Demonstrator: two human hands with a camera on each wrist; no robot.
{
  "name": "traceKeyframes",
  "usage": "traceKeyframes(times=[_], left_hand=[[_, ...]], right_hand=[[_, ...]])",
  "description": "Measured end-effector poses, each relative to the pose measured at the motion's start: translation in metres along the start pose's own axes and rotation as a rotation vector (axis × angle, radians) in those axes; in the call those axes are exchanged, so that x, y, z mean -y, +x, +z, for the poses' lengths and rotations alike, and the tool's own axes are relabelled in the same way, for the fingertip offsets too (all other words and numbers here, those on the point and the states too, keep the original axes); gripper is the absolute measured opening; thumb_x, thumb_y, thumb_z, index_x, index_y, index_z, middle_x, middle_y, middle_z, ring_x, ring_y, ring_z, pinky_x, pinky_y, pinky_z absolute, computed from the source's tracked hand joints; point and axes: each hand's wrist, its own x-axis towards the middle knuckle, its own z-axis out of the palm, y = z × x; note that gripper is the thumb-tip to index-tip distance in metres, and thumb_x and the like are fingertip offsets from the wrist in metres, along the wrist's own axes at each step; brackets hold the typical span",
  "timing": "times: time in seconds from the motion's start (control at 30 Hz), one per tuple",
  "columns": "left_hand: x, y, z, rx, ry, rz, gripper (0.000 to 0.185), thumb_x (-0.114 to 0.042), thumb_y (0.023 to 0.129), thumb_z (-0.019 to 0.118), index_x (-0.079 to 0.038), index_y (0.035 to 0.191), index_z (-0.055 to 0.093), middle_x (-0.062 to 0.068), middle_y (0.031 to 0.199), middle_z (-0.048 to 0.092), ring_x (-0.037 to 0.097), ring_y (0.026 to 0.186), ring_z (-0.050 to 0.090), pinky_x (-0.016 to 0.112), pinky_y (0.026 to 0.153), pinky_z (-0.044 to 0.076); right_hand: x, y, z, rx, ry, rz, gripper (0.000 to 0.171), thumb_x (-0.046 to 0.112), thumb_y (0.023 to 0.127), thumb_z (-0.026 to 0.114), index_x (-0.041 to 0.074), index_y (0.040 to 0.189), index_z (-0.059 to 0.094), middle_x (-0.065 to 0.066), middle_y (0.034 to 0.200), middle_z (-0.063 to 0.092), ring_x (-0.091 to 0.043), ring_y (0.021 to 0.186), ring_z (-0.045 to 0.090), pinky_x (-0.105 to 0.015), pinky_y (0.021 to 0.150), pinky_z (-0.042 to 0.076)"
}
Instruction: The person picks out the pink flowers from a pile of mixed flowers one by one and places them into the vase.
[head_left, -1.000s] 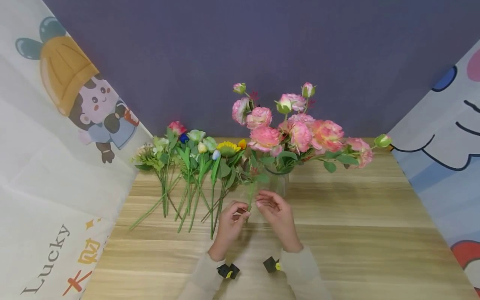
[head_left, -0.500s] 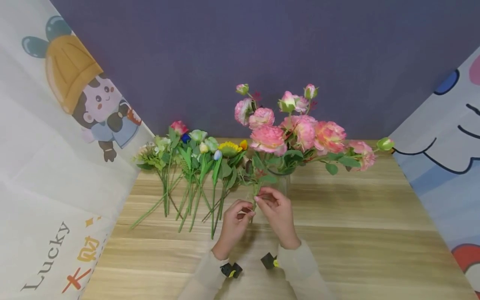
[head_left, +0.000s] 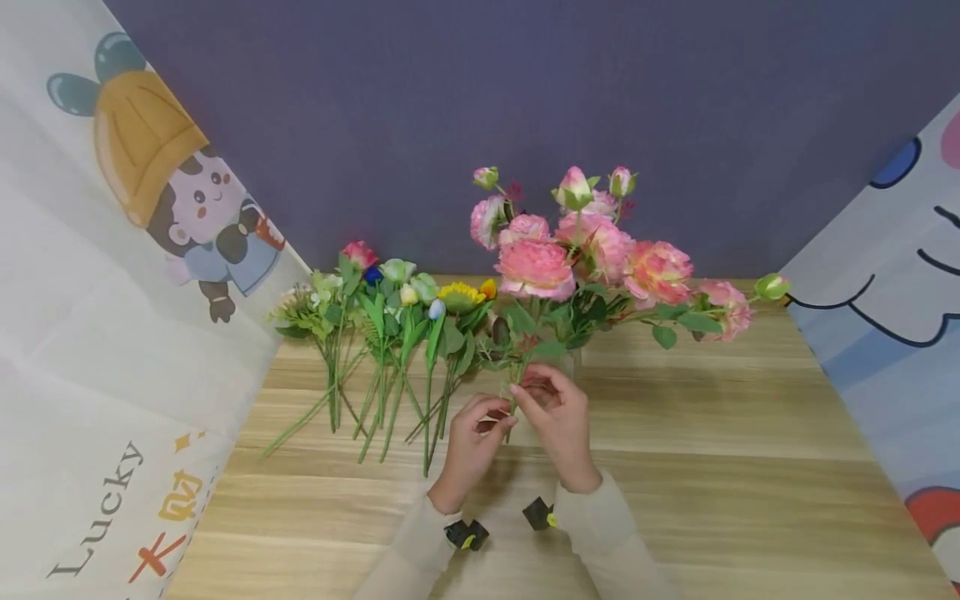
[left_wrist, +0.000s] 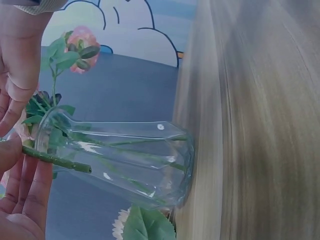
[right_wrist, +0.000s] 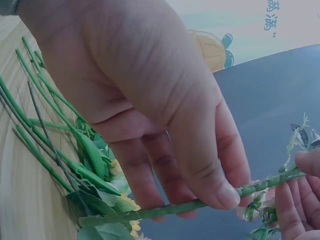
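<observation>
Apparently the step in hand is readying one green stem [left_wrist: 65,162] beside the glass vase [left_wrist: 130,150], which stands upright on the wooden table [head_left: 675,500] and already contains other stems [left_wrist: 150,141]. Just on the near side of the vase, the left hand [head_left: 476,437] pinches the green stem low down between thumb and fingertips, with its bare end sticking out below; the right hand [head_left: 558,421] pinches it higher up, nearer the foliage [head_left: 520,319]. That bare end overlaps the vase in the left wrist view and looks to be outside the glass, lower than the mouth. Which head it carries is hard to tell, though the large pink bloom [head_left: 535,271] in front of the vase seems likely. More pink flowers [head_left: 656,273] spread above and to the right of the vase, while loose flowers [head_left: 378,317], a sunflower [head_left: 459,296] among them, lie to its left. To go into the vase, the green stem would need its end lifted clear of the mouth, then lowered between the others without snagging.
</observation>
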Motion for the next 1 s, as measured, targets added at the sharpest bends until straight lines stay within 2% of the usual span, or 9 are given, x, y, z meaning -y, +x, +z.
traceKeyframes(times=[0.17,0.37,0.57,0.63,0.83,1.0], left_hand=[[-0.003,0.002,0.0,0.003,-0.01,0.003,0.012,0.009,0.08,0.067,0.008,0.092,0.066,0.02,0.092,0.064,0.029,0.08,0.064,0.036,0.066,0.057],[-0.005,0.005,-0.002,0.021,-0.013,-0.008,0.013,0.006,0.082,0.068,0.007,0.095,0.066,0.019,0.093,0.065,0.027,0.08,0.065,0.03,0.067,0.057],[-0.003,0.006,-0.007,0.075,-0.007,-0.01,0.017,0.005,0.084,0.066,0.008,0.1,0.064,0.021,0.097,0.064,0.033,0.083,0.065,0.032,0.07,0.057],[-0.002,0.006,-0.011,0.082,0.003,-0.029,0.02,0.004,0.085,0.065,0.008,0.104,0.064,0.021,0.098,0.065,0.033,0.084,0.064,0.033,0.071,0.057],[0.008,0.005,-0.025,0.019,0.02,-0.105,0.024,0.0,0.086,0.066,0.007,0.109,0.063,0.021,0.099,0.066,0.025,0.086,0.064,0.035,0.073,0.056],[0.035,0.007,-0.04,-0.059,0.028,-0.117,0.023,-0.002,0.087,0.066,0.003,0.11,0.064,0.02,0.099,0.065,0.021,0.086,0.063,0.03,0.071,0.056]], right_hand=[[0.001,0.004,-0.003,0.025,-0.03,-0.024,0.023,-0.011,0.078,0.069,-0.013,0.099,0.061,-0.026,0.087,0.061,-0.007,0.08,0.061,-0.018,0.072,0.053],[0.003,0.008,-0.006,0.047,-0.073,-0.066,0.023,-0.01,0.079,0.069,-0.012,0.1,0.061,-0.025,0.089,0.062,-0.007,0.081,0.061,-0.018,0.072,0.053],[0.005,0.012,-0.006,0.056,-0.077,-0.086,0.021,-0.008,0.08,0.068,-0.011,0.1,0.062,-0.025,0.089,0.062,-0.012,0.082,0.063,-0.019,0.074,0.053],[0.005,0.014,-0.007,0.06,-0.078,-0.1,0.02,-0.008,0.08,0.068,-0.011,0.099,0.062,-0.026,0.089,0.062,-0.012,0.081,0.063,-0.019,0.074,0.054],[0.008,0.021,-0.011,0.074,-0.087,-0.154,0.02,-0.011,0.079,0.068,-0.012,0.098,0.062,-0.024,0.089,0.063,-0.012,0.081,0.063,-0.02,0.073,0.054],[0.012,0.031,-0.014,0.072,-0.102,-0.193,0.021,-0.012,0.078,0.068,-0.013,0.098,0.062,-0.026,0.088,0.063,-0.011,0.081,0.063,-0.019,0.073,0.054]])
